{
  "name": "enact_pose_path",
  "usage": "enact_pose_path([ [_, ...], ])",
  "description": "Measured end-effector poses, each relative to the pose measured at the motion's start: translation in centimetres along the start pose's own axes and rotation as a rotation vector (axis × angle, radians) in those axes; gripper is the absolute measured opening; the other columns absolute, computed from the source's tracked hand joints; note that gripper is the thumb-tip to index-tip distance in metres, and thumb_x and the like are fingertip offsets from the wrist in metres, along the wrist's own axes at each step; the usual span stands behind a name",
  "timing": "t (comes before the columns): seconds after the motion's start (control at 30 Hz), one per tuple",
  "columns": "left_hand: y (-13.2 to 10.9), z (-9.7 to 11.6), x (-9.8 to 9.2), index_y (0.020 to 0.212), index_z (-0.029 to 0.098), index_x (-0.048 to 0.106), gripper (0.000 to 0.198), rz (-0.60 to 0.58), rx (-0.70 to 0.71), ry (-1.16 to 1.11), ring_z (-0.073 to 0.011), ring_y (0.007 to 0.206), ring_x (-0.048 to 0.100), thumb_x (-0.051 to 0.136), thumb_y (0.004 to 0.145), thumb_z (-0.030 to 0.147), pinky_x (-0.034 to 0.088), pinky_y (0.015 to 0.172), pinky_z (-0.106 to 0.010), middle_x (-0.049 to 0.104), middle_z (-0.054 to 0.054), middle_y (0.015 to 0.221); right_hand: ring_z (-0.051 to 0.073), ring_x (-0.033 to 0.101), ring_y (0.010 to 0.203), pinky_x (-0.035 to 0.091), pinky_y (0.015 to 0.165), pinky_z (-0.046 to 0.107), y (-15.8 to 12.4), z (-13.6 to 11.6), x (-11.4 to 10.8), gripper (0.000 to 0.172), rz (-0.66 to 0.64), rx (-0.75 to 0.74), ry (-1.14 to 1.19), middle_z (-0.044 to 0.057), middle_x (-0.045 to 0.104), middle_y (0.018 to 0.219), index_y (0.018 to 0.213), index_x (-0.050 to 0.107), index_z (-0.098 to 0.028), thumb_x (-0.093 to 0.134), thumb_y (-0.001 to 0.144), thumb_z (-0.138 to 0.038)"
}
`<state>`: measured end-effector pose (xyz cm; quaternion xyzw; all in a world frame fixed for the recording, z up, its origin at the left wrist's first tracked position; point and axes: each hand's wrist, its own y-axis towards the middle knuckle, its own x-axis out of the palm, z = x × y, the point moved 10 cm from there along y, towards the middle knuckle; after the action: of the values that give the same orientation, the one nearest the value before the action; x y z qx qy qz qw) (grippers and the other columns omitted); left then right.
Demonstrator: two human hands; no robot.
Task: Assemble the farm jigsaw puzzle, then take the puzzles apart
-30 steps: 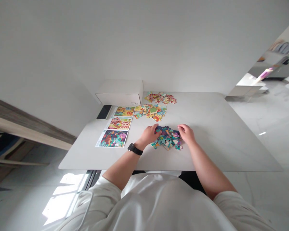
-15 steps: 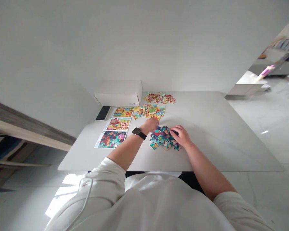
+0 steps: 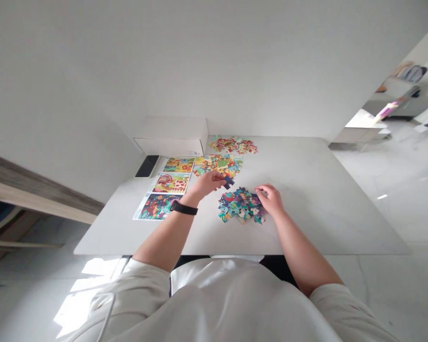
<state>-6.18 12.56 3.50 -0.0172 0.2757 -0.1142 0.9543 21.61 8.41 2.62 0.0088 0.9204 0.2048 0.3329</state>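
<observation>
My left hand (image 3: 211,182) is closed in a pinch on a dark blue puzzle piece (image 3: 228,181), lifted just beyond a pile of mostly blue and teal puzzle pieces (image 3: 240,206). My right hand (image 3: 270,197) hovers at the upper right edge of that pile, its fingers loosely bent and somewhat apart; I see nothing held in it. Behind the left hand lies a yellow and orange pile of puzzle pieces (image 3: 223,164). Left of it are picture sheets: a dark colourful one (image 3: 157,207), a farm scene (image 3: 171,183) and a yellow animal scene (image 3: 179,165).
A pile of red and pink puzzle pieces (image 3: 233,144) lies farther back by the wall (image 3: 257,71). A white box (image 3: 169,137) stands at the back left, with a dark-screened phone (image 3: 147,166) in front. Everything rests on the pale table (image 3: 317,204).
My left hand has drawn back leftward from the piles, and a dark blue puzzle piece now shows in its fingers. The right hand has shifted slightly, its fingers less over the pile.
</observation>
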Motion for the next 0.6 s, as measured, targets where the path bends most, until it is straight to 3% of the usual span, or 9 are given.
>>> enact_pose_path([
  [0.1, -1.6, 1.6, 3.8, 0.099, 0.021, 0.076, 0.019, -0.013, 0.112, 0.216, -0.0236, 0.088, 0.075, 0.079, 0.088, 0.035, 0.061, 0.080, -0.035, 0.080, -0.006, 0.093, 0.027, 0.074, 0.099, 0.059, 0.097, 0.044, 0.0, 1.1, -0.2, 0.025, 0.028, 0.049, -0.015, 0.010, 0.080, 0.102, 0.093, 0.077, -0.026, 0.057, 0.100, -0.039],
  [0.2, -3.6, 3.2, 6.0, 0.110, 0.023, 0.077, 0.021, 0.121, 0.265, 0.438, -0.0302, 0.112, 0.073, 0.076, 0.091, 0.030, 0.058, 0.104, -0.045, 0.077, -0.011, 0.114, 0.026, 0.075, 0.099, 0.060, 0.095, 0.041, -0.2, 1.9, -0.5, 0.026, 0.041, 0.079, -0.026, 0.009, 0.081, 0.103, 0.095, 0.078, -0.026, 0.056, 0.100, -0.040],
  [0.3, -5.7, 3.5, 7.4, 0.127, 0.024, 0.072, 0.030, 0.175, 0.367, 0.455, -0.0312, 0.124, 0.068, 0.067, 0.100, 0.035, 0.054, 0.113, -0.050, 0.073, -0.014, 0.129, 0.026, 0.076, 0.103, 0.060, 0.100, 0.043, -0.4, 1.9, -0.3, 0.029, 0.013, 0.069, -0.029, 0.009, 0.082, 0.111, 0.105, 0.080, -0.027, 0.054, 0.102, -0.041],
  [0.43, -7.3, 2.5, 8.8, 0.147, 0.025, 0.062, 0.060, 0.135, 0.418, 0.478, -0.0373, 0.146, 0.054, 0.077, 0.093, 0.046, 0.045, 0.123, -0.058, 0.059, -0.017, 0.156, 0.028, 0.070, 0.129, 0.052, 0.117, 0.048, -0.7, -0.7, 2.2, 0.034, -0.149, -0.118, -0.023, 0.010, 0.077, 0.135, 0.129, 0.078, -0.029, 0.059, 0.103, -0.039],
  [0.5, -7.6, 2.3, 9.0, 0.150, 0.026, 0.060, 0.062, 0.117, 0.422, 0.481, -0.0371, 0.146, 0.054, 0.077, 0.092, 0.043, 0.044, 0.124, -0.059, 0.059, -0.016, 0.156, 0.029, 0.066, 0.136, 0.048, 0.121, 0.050, -1.0, -2.0, 3.5, 0.037, -0.230, -0.203, -0.038, 0.010, 0.073, 0.143, 0.134, 0.076, -0.030, 0.065, 0.100, -0.039],
  [0.6, -8.1, 2.8, 9.0, 0.148, 0.027, 0.061, 0.053, 0.087, 0.488, 0.450, -0.0316, 0.138, 0.061, 0.070, 0.096, 0.029, 0.049, 0.121, -0.054, 0.066, -0.013, 0.147, 0.031, 0.068, 0.132, 0.049, 0.120, 0.053, -1.4, -2.7, 4.1, 0.035, -0.289, -0.227, -0.076, 0.009, 0.075, 0.138, 0.127, 0.078, -0.030, 0.074, 0.094, -0.037],
])
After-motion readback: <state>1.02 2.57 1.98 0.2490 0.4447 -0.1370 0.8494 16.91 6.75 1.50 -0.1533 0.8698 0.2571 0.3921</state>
